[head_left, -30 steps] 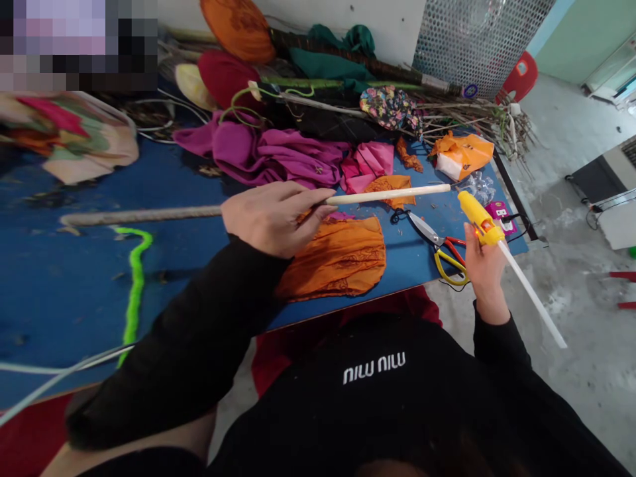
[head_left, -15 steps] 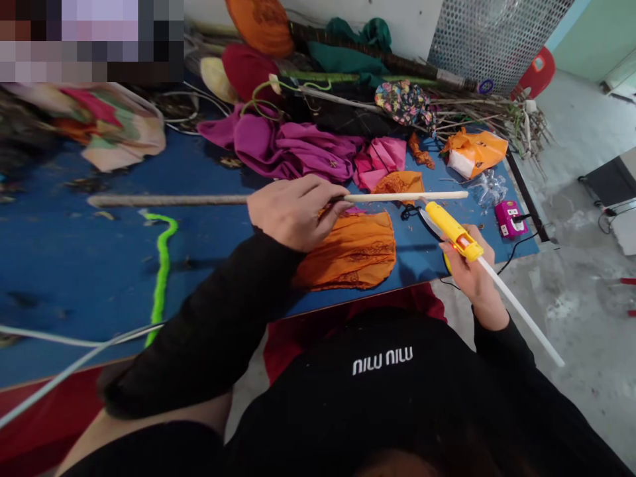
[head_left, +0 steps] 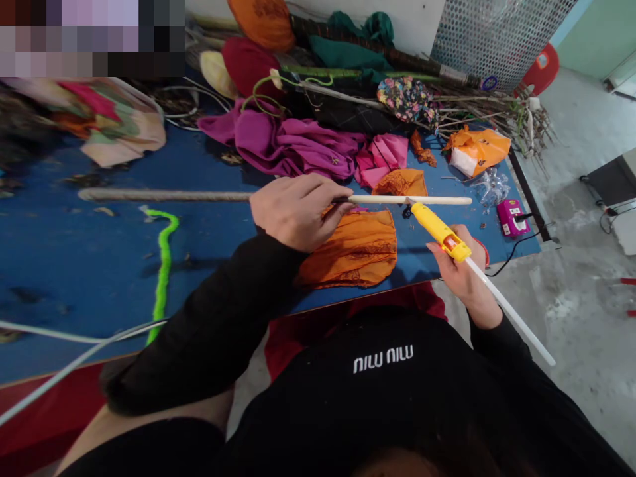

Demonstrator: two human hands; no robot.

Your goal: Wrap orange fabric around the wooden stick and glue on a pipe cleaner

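Observation:
My left hand (head_left: 301,211) is closed around the middle of a long stick (head_left: 382,199) held level above the table. To its left the stick looks grey-brown and thicker; to its right it is pale bare wood. My right hand (head_left: 460,265) grips a yellow hot glue gun (head_left: 437,228), whose nozzle is at the pale part of the stick. A long white glue stick (head_left: 511,313) juts from the back of the gun. Beneath my left hand lies a piece of orange cloth (head_left: 355,255). A bright green fuzzy strip (head_left: 163,271) rests on the table to the left.
Purple cloth (head_left: 298,146), pink cloth (head_left: 382,159) and bundled twigs (head_left: 491,109) line the back of the blue table (head_left: 223,245). A magenta power socket (head_left: 513,218) with a plugged cord sits at the right edge. White cords (head_left: 74,371) cross the lower left.
The glue gun has moved left along the pale part of the stick, with my right hand. My left hand still holds the stick in nearly the same place.

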